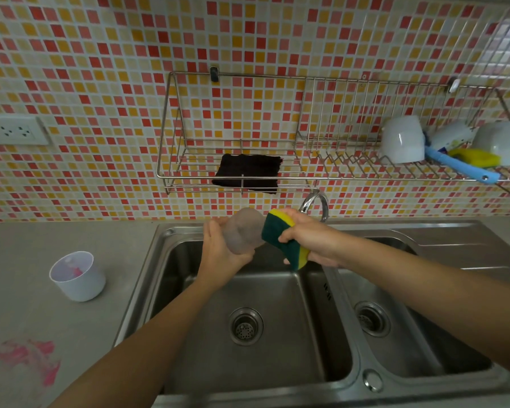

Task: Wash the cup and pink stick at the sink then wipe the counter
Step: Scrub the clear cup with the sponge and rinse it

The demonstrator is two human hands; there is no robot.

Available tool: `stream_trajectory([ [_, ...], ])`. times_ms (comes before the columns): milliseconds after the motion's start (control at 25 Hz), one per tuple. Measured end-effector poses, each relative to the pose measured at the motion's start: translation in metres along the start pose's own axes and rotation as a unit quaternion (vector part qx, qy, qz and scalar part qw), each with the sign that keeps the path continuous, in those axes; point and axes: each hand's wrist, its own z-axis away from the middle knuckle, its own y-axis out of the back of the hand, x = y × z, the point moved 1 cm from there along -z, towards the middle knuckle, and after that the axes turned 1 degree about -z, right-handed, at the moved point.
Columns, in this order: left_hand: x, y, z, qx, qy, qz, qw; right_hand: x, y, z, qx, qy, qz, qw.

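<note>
1. Left hand [218, 248], centre of frame: fingers curled round a clear cup [243, 228], gripping it. The cup is blurred and held tilted over the left basin of the sink [137, 290].
2. Right hand [309, 234], just right of the cup: fingers clamp a green-and-yellow sponge [277, 231], green face touching the cup's side.
3. Tap [315, 201] is just behind the right hand.
4. White cup [80, 281] stands upright on the tabletop [42, 237], left of the sink. Something pink [75, 270] is inside; cannot tell its shape.
5. Pink smear [33, 354] on the tabletop, lower left of frame.
6. Wire rack [171, 119] on the tiled wall above the sink. A black cloth [248, 172] lies on its left shelf.
7. Right part of the rack, upper right of frame: 3 white mugs [402, 141], a blue brush [460, 167] and a yellow sponge [477, 157].
8. Socket [12, 131] on the wall, left edge.
</note>
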Motion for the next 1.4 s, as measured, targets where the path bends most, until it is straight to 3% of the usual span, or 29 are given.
stream_trajectory([
  [160,-0.012,0.012,0.003,-0.045,0.146,0.156,0.976,-0.009,-0.012,-0.001,0.049,0.091,-0.085,0.991],
  [280,-0.020,0.025,0.008,-0.100,0.152,0.223,0.958,-0.035,-0.028,-0.017,0.056,0.213,-0.157,0.963],
  [360,-0.024,0.036,0.009,-0.113,0.152,0.215,0.958,-0.063,-0.041,-0.038,0.059,0.261,-0.149,0.952],
  [560,-0.029,0.067,0.009,-0.090,0.156,0.154,0.972,-0.130,-0.073,-0.105,0.118,0.249,0.139,0.951],
  [760,-0.036,0.103,0.013,-0.086,0.122,0.147,0.978,-0.144,-0.098,-0.176,0.121,0.233,0.433,0.862],
  [960,-0.040,0.116,0.014,-0.085,0.109,0.160,0.977,-0.130,-0.099,-0.208,0.136,0.162,0.563,0.799],
  [1080,-0.038,0.103,0.010,-0.099,0.109,0.164,0.975,-0.138,-0.093,-0.190,0.169,0.199,0.500,0.826],
  [1200,-0.031,0.074,0.006,-0.132,0.111,0.170,0.970,-0.151,-0.067,-0.147,0.238,0.294,0.337,0.862],
  [1320,-0.023,0.032,0.008,-0.167,0.103,0.188,0.962,-0.128,-0.021,-0.090,0.333,0.399,0.181,0.835],
  [1400,-0.020,0.006,0.012,-0.189,0.102,0.196,0.957,-0.091,0.010,-0.058,0.393,0.420,0.099,0.812],
])
